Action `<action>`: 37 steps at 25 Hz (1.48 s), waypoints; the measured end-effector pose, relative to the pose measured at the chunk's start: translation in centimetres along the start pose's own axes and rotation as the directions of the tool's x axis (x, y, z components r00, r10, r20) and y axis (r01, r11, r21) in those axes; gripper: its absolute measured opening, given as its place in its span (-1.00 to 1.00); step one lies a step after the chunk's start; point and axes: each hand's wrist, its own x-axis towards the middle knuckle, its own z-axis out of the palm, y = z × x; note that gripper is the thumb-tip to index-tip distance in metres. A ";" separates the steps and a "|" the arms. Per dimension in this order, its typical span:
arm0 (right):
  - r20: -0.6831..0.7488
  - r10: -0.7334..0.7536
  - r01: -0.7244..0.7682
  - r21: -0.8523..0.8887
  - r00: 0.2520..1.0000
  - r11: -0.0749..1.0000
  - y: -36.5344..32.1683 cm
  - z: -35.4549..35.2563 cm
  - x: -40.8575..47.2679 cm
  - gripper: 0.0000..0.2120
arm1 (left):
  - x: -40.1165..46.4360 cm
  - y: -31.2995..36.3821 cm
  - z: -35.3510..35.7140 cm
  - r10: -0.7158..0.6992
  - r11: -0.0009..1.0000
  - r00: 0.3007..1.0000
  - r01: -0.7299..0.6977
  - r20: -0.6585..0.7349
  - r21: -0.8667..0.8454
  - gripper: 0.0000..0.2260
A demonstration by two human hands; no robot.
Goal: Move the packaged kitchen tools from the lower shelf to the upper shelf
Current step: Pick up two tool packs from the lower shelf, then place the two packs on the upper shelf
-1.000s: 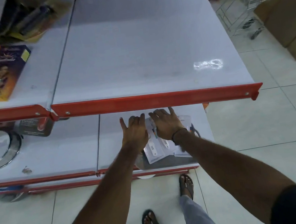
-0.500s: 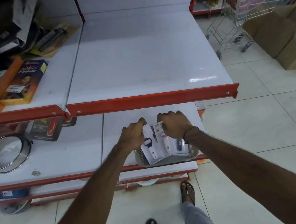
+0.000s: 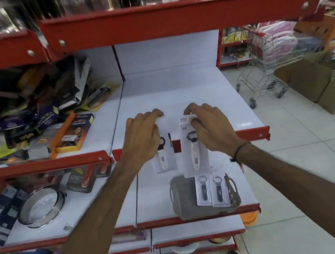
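Shop aisle with red-edged white shelving

White shelf boards (image 3: pixel 179 94) with red front rails (image 3: pixel 178 17) stand in tiers against a white back panel (image 3: pixel 168 52); the floor (image 3: pixel 296 151) is pale glossy tile with thin grout lines. To the right a wire shopping trolley (image 3: pixel 266 68) stands near stacked brown cardboard boxes (image 3: pixel 317 87). Light is soft and even, with one bright glint on the shelf board's right edge
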 end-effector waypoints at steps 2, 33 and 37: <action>-0.015 0.019 -0.018 0.040 1.000 0.999 -1.1 -0.8 3.5 -0.83 | 3.4 -1.5 -1.4 -0.040 0.999 0.997 0.042 -0.061 0.030 -0.66; 0.430 0.268 -0.101 -0.371 0.862 0.923 5.0 9.5 11.9 -0.60 | 7.1 -8.0 6.7 -0.289 0.952 0.848 0.207 0.444 0.224 -0.53; 0.042 0.160 -0.154 -0.117 0.986 0.981 2.9 7.4 8.0 -0.56 | 3.6 -4.8 5.4 -0.092 0.973 0.995 0.084 0.026 0.213 -0.60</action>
